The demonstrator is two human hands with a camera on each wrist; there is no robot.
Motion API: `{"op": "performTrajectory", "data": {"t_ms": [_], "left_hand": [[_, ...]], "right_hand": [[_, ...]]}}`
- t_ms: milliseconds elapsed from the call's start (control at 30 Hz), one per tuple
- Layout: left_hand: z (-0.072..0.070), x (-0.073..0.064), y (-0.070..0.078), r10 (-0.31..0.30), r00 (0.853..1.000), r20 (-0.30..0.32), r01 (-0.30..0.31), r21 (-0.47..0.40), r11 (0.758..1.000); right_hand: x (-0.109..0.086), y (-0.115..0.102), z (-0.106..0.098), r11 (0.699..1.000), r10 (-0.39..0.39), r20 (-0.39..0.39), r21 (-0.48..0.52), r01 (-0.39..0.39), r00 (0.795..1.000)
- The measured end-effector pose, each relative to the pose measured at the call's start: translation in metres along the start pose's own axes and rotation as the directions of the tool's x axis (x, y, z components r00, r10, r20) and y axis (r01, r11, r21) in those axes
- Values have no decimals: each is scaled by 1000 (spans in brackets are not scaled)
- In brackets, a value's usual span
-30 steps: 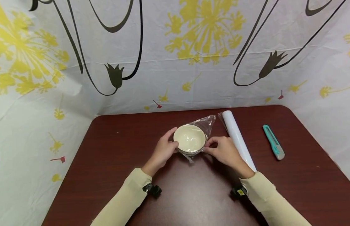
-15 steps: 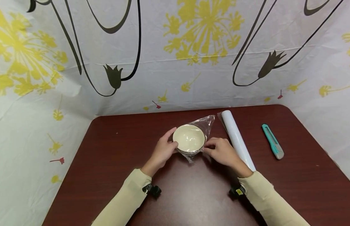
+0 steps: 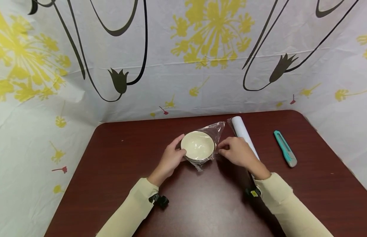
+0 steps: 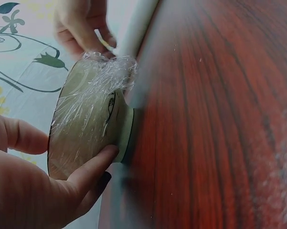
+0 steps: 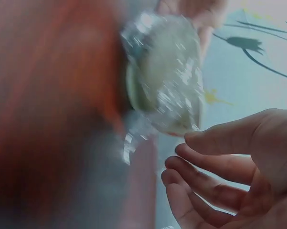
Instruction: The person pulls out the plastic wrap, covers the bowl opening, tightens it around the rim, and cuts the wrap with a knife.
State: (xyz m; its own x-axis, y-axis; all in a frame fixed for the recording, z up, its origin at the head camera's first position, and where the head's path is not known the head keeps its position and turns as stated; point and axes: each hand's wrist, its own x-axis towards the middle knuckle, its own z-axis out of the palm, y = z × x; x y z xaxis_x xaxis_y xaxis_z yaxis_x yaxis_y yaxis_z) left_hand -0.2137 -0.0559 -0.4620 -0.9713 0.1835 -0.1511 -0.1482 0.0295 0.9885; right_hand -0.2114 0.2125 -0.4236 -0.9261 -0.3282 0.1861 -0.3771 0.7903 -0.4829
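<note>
A cream bowl with clear plastic wrap pressed against its side stands upright on the table. My left hand grips it from the left, thumb at the rim and fingers under the outer wall. In the left wrist view, crinkled wrap covers the bowl's outside, and its foot touches or nearly touches the tabletop. Just right of the bowl is my right hand, its fingers loosely bent. The right wrist view shows the right thumb and fingers apart, nothing visibly held between them; that view is blurred.
A white roll of wrap lies behind the right hand, partly hidden by it. Farther right rests a teal utility knife. The dark red table meets a patterned cloth at its back edge.
My right hand has come away from the wrap at the bowl's lower right edge and moved slightly up and right. The left hand keeps its grip on the bowl.
</note>
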Motion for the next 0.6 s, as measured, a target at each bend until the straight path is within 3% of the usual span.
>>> {"op": "performTrajectory", "data": {"t_ms": [167, 300, 433, 600], "left_hand": [[-2, 1, 1, 0, 1000, -4, 0, 3, 1000], [-2, 0, 1, -1, 1000, -6, 1, 4, 1000], [-1, 0, 0, -4, 1000, -3, 4, 5, 1000], [0, -1, -1, -1, 1000, 2, 1, 3, 1000]], "right_hand": [[18, 2, -16, 1000, -17, -28, 2, 17, 999], [35, 9, -16, 996, -91, -28, -7, 91, 995], [48, 14, -11, 989, -143, 45, -39, 145, 989], [55, 20, -3, 991, -111, 139, -62, 120, 984]]}}
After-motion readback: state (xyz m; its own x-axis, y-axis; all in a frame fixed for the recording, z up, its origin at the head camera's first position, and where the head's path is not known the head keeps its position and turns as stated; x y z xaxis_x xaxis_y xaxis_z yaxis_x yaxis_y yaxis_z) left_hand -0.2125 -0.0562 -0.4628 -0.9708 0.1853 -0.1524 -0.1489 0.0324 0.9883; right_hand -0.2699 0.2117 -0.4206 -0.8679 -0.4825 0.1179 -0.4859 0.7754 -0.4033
